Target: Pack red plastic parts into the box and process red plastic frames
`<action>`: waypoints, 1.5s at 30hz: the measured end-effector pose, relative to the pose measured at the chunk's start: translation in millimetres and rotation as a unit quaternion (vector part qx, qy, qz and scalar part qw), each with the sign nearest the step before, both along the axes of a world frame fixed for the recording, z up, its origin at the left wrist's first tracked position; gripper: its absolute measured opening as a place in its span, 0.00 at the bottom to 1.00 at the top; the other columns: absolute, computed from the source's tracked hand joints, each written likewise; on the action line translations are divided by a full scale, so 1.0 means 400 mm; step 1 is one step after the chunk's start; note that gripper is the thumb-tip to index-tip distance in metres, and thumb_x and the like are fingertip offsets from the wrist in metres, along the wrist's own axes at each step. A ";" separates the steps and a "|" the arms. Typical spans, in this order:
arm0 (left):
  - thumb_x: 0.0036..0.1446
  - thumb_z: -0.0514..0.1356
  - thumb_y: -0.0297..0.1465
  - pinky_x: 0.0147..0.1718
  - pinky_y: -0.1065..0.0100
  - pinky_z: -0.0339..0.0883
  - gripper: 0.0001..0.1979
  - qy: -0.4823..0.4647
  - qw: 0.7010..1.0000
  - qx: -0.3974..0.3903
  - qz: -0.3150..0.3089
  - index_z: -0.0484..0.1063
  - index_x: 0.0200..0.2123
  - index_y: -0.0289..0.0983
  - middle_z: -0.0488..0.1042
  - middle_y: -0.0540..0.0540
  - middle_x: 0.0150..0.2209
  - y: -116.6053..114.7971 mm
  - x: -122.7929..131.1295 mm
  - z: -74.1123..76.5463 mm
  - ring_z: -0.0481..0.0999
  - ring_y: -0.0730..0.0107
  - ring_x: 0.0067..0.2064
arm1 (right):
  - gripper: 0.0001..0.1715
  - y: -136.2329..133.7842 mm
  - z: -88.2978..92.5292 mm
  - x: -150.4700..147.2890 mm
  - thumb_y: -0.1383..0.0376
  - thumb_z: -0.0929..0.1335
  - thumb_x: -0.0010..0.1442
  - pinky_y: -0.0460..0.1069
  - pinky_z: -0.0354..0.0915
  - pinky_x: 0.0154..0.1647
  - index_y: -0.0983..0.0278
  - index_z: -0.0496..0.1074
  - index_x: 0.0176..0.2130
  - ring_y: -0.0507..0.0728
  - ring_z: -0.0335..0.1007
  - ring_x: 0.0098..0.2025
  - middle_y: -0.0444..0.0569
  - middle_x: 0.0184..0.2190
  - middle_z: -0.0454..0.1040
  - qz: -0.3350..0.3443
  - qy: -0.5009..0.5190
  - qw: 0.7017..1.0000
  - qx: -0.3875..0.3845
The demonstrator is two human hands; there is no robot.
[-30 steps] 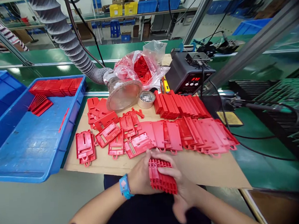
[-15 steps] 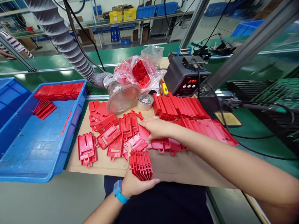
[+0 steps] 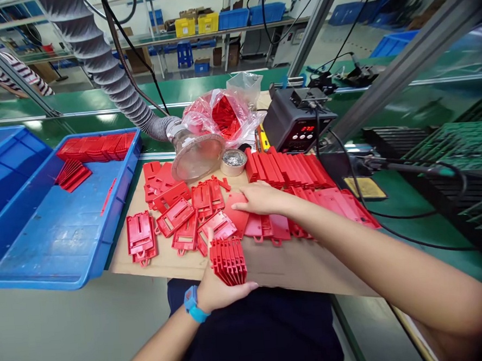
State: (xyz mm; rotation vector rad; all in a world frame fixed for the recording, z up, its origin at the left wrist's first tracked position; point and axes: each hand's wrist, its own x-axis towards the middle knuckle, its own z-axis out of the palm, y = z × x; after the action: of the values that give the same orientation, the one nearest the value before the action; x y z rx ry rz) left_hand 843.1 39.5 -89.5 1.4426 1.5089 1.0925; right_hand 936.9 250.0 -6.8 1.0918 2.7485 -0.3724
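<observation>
Stack of thin red plates (image 3: 228, 262), glossy plastic, ribbed edges: held by our left hand (image 3: 221, 293), fingers up one side, thumb stretched out below. Smooth red panel (image 3: 237, 216), over brown cardboard (image 3: 279, 268): under our right hand (image 3: 262, 197), arm stretched across, fingers half-curled and touching; firmness of grip, we cannot tell. Beyond: upright red blocks (image 3: 297, 169), standing before the boxy dark control unit (image 3: 297, 122); ribbed grey duct (image 3: 110, 74); shallow blue tray (image 3: 52, 230).
</observation>
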 end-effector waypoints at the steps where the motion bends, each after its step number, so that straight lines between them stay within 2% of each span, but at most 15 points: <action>1: 0.42 0.66 0.39 0.54 0.52 0.60 0.27 0.002 1.000 0.003 0.006 0.68 0.46 0.35 0.72 0.40 0.45 0.000 0.001 0.002 0.69 0.54 0.49 | 0.21 -0.003 0.002 0.002 0.52 0.66 0.53 0.59 0.62 0.43 0.64 0.72 0.41 0.67 0.70 0.41 0.55 0.36 0.75 0.000 -0.003 1.000 -0.002; 6: 0.39 0.67 0.38 0.49 0.54 0.65 0.25 -0.008 1.000 0.011 0.020 0.67 0.42 0.35 0.72 0.41 0.40 0.005 0.002 0.016 0.71 0.57 0.44 | 0.21 -0.014 0.011 0.005 0.53 0.67 0.52 0.56 0.63 0.41 0.63 0.71 0.42 0.66 0.71 0.40 0.55 0.37 0.75 -0.007 -0.001 1.000 -0.021; 9: 0.39 0.67 0.37 0.50 0.54 0.64 0.25 -0.021 0.999 0.023 0.018 0.66 0.42 0.35 0.71 0.41 0.41 0.009 0.004 0.022 0.71 0.57 0.44 | 0.21 -0.017 0.017 0.004 0.56 0.68 0.52 0.54 0.64 0.39 0.64 0.70 0.43 0.65 0.71 0.40 0.56 0.39 0.74 -0.017 0.002 0.999 -0.038; 15: 0.39 0.67 0.34 0.52 0.50 0.61 0.33 -0.048 0.998 0.032 0.027 0.60 0.50 0.35 0.71 0.41 0.43 0.010 0.024 0.028 0.71 0.56 0.47 | 0.10 -0.038 0.041 -0.012 0.59 0.64 0.57 0.50 0.63 0.35 0.64 0.65 0.35 0.60 0.70 0.38 0.53 0.37 0.73 -0.008 0.038 0.996 -0.076; 17: 0.40 0.67 0.33 0.54 0.50 0.59 0.38 -0.062 0.997 0.044 0.027 0.55 0.55 0.35 0.71 0.41 0.45 0.010 0.032 0.031 0.70 0.56 0.49 | 0.09 -0.040 0.061 -0.013 0.59 0.62 0.60 0.48 0.62 0.34 0.63 0.63 0.33 0.57 0.69 0.36 0.50 0.35 0.73 -0.008 0.056 0.995 -0.085; 20: 0.40 0.67 0.32 0.54 0.50 0.59 0.44 -0.073 0.995 0.057 0.038 0.48 0.59 0.35 0.69 0.40 0.48 0.010 0.040 0.028 0.69 0.56 0.50 | 0.09 -0.022 0.106 0.006 0.60 0.60 0.62 0.47 0.61 0.29 0.63 0.60 0.33 0.54 0.69 0.32 0.49 0.32 0.71 -0.041 0.073 0.993 -0.084; 22: 0.40 0.67 0.32 0.53 0.50 0.60 0.45 -0.067 0.995 0.056 0.042 0.47 0.59 0.36 0.69 0.40 0.48 0.009 0.042 0.021 0.70 0.55 0.50 | 0.09 -0.002 0.135 0.033 0.61 0.59 0.62 0.46 0.61 0.25 0.63 0.59 0.32 0.53 0.68 0.27 0.48 0.29 0.70 -0.064 0.073 0.987 -0.131; 24: 0.40 0.67 0.32 0.53 0.49 0.61 0.46 -0.059 0.996 0.053 0.040 0.46 0.60 0.36 0.70 0.40 0.47 0.007 0.042 0.012 0.70 0.54 0.49 | 0.10 0.014 0.150 0.058 0.60 0.60 0.61 0.45 0.60 0.21 0.63 0.59 0.31 0.51 0.66 0.21 0.45 0.25 0.69 -0.078 0.043 0.972 -0.216; 26: 0.40 0.67 0.33 0.53 0.49 0.60 0.48 -0.054 0.996 0.055 0.041 0.44 0.61 0.35 0.69 0.39 0.48 0.004 0.043 0.005 0.70 0.53 0.51 | 0.11 0.018 0.143 0.071 0.60 0.62 0.60 0.45 0.60 0.20 0.64 0.59 0.30 0.50 0.65 0.19 0.45 0.25 0.68 -0.078 -0.017 0.958 -0.276; 27: 0.40 0.68 0.33 0.54 0.49 0.59 0.50 -0.052 0.996 0.056 0.040 0.42 0.61 0.35 0.69 0.38 0.49 0.003 0.044 0.002 0.69 0.53 0.52 | 0.11 0.016 0.133 0.071 0.60 0.62 0.59 0.46 0.60 0.20 0.64 0.59 0.30 0.50 0.66 0.19 0.45 0.25 0.69 -0.075 -0.045 0.956 -0.280; 31: 0.39 0.68 0.34 0.56 0.49 0.56 0.56 -0.033 0.998 0.056 0.019 0.33 0.63 0.35 0.63 0.34 0.55 0.001 0.050 -0.007 0.64 0.51 0.56 | 0.13 -0.003 0.088 0.050 0.57 0.64 0.56 0.47 0.62 0.25 0.64 0.62 0.30 0.55 0.70 0.27 0.48 0.29 0.71 -0.043 -0.079 0.968 -0.235; 35: 0.39 0.67 0.33 0.57 0.49 0.54 0.57 0.018 0.994 0.087 -0.061 0.30 0.63 0.33 0.62 0.32 0.55 0.007 0.057 -0.021 0.62 0.48 0.58 | 0.15 -0.004 0.072 0.037 0.55 0.68 0.50 0.50 0.61 0.35 0.65 0.66 0.31 0.63 0.68 0.41 0.53 0.37 0.71 -0.022 -0.074 0.984 -0.158; 38: 0.39 0.67 0.33 0.55 0.50 0.57 0.58 0.037 0.987 0.111 -0.107 0.28 0.63 0.34 0.59 0.31 0.57 0.017 0.061 -0.025 0.61 0.48 0.58 | 0.17 0.005 0.066 0.038 0.54 0.68 0.49 0.50 0.61 0.35 0.66 0.67 0.33 0.64 0.68 0.42 0.55 0.37 0.72 -0.023 -0.085 0.986 -0.139; 45: 0.38 0.68 0.33 0.56 0.52 0.57 0.59 -0.001 0.992 0.080 -0.096 0.30 0.63 0.37 0.65 0.37 0.54 0.034 0.055 0.007 0.61 0.51 0.59 | 0.23 0.000 0.052 0.033 0.53 0.68 0.50 0.51 0.61 0.37 0.67 0.68 0.40 0.64 0.69 0.42 0.57 0.41 0.72 -0.055 -0.071 0.987 -0.134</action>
State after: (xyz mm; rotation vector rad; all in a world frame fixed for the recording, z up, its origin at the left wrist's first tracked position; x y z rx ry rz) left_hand 865.1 53.1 -86.5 1.6590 1.2734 1.1157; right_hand 950.2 250.1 14.2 1.1523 2.4340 -0.6341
